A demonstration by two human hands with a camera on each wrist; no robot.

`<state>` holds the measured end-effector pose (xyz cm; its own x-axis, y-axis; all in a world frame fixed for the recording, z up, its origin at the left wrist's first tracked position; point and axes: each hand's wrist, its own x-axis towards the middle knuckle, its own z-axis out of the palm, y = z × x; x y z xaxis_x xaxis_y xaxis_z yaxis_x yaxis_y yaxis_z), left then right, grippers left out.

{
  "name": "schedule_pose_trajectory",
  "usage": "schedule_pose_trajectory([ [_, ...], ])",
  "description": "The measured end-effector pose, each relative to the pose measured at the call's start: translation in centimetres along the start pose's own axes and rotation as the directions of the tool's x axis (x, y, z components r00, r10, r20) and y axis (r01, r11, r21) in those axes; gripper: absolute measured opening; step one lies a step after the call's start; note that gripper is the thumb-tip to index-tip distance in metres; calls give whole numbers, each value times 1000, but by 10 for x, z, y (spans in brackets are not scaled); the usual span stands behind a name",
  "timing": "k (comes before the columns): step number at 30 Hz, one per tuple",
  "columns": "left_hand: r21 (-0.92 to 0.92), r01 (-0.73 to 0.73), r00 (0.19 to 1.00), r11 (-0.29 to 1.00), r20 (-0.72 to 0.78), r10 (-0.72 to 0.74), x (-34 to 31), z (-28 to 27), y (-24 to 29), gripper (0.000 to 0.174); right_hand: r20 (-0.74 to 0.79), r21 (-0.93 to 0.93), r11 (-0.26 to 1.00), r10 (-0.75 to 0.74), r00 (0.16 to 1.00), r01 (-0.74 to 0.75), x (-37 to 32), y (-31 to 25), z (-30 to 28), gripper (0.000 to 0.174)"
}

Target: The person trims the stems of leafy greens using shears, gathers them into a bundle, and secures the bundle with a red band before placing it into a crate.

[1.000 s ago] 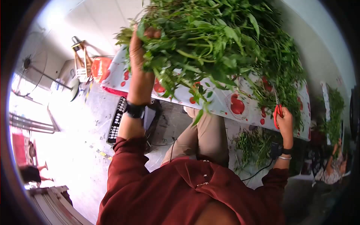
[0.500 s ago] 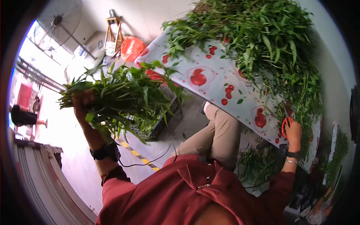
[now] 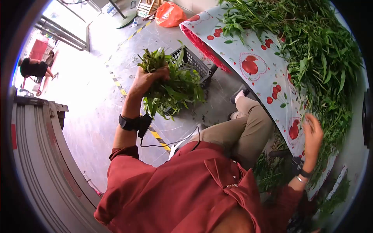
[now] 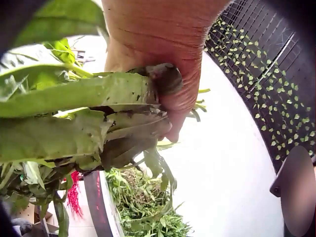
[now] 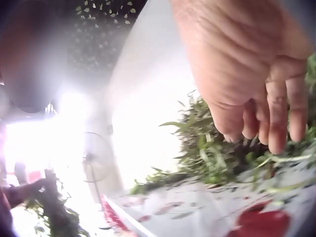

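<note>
Left grip [image 3: 145, 79] | clutches leafy green bunch [image 3: 176, 91] | stems bundled, leaves perhaps wilted

Hard daylight pours in at ten o'clock across the grey tiled floor [image 3: 93, 105]. A cherry-print tablecloth [image 3: 252, 83] runs toward two o'clock, an orange bag [image 3: 169, 14] sits at twelve, a ribbed shutter [image 3: 39, 163] at eight.

Plastic crate [image 3: 196, 64] half hidden behind bunch of greens [image 3: 176, 91], table [image 3: 233, 50] cut off by frame edge
</note>
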<state>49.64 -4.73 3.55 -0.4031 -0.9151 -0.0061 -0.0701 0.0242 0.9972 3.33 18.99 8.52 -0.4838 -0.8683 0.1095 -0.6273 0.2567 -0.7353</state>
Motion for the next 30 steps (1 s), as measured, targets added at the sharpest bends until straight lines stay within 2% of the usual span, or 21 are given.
schedule_pose_trajectory([
  [2, -14, 0, 999, 1000, 47, 0, 5, 6, -4, 10, 119, 105, 993, -66, 991, 54, 7, -39, 39, 31],
  [4, -2, 36, 985, 999, 170, -35, 9, 12, -7, 11, 230, 228, 968, -162, 959, 109, 12, -75, 82, 33],
  [6, 39, 35, 973, 999, 225, -43, 11, 25, -2, 14, 256, 382, 885, -378, 890, 267, 19, -96, 124, 37],
  [8, 80, 35, 962, 996, 268, -55, 11, 37, 1, 18, 339, 497, 832, -449, 827, 247, 24, -115, 159, 43],
  [10, 177, -12, 917, 984, 395, -60, 11, 46, 3, 27, 429, 511, 833, -462, 776, 212, 27, -128, 186, 49],
  [11, 180, 6, 896, 984, 435, -85, 9, 52, 8, 32, 428, 510, 835, -455, 781, 207, 28, -131, 199, 49],
  [12, 181, 10, 894, 983, 439, -90, 8, 56, 8, 32, 382, 560, 785, -530, 757, 267, 27, -131, 213, 52],
  [13, 182, -42, 878, 982, 476, -50, 7, 60, 7, 32, 333, 606, 727, -601, 727, 323, 26, -130, 225, 55],
  [14, 180, -96, 860, 979, 510, -10, 6, 61, 7, 32, 337, 606, 729, -598, 728, 319, 26, -129, 234, 55],
  [15, 287, -23, 838, 958, 528, -138, 8, 59, 10, 33, 321, 636, 701, -621, 715, 323, 25, -128, 241, 56],
  [16, 285, -20, 839, 958, 526, -139, 9, 59, 8, 33, 304, 665, 670, -645, 701, 329, 25, -127, 245, 58],
  [18, 255, -71, 831, 964, 549, -84, 9, 59, 3, 34, 345, 687, 674, -633, 693, 273, 26, -123, 248, 61],
  [21, 298, -68, 788, 952, 601, -132, 12, 61, 2, 30, 372, 672, 705, -586, 720, 227, 23, -124, 244, 57],
  [22, 347, -75, 760, 935, 627, -172, 14, 61, 2, 28, 371, 641, 711, -618, 693, 291, 24, -121, 247, 51],
  [23, 263, -87, 755, 961, 646, -109, 15, 62, -2, 25, 371, 608, 710, -649, 664, 355, 25, -119, 249, 45],
  [24, 262, -86, 754, 961, 648, -110, 17, 62, -1, 25, 371, 607, 711, -648, 665, 354, 26, -117, 248, 45],
  [26, 381, -51, 728, 923, 647, -227, 19, 62, 3, 26, 343, 535, 723, -659, 670, 437, 27, -111, 246, 32],
  [27, 380, -48, 727, 924, 648, -229, 19, 62, 1, 26, 346, 535, 725, -657, 670, 434, 27, -110, 248, 32],
  [29, 367, -106, 734, 924, 656, -177, 19, 60, -7, 29, 221, 554, 694, -655, 722, 460, 25, -108, 250, 23],
  [30, 368, -103, 732, 924, 657, -180, 18, 57, -13, 29, 222, 555, 696, -652, 725, 456, 25, -106, 248, 23],
])
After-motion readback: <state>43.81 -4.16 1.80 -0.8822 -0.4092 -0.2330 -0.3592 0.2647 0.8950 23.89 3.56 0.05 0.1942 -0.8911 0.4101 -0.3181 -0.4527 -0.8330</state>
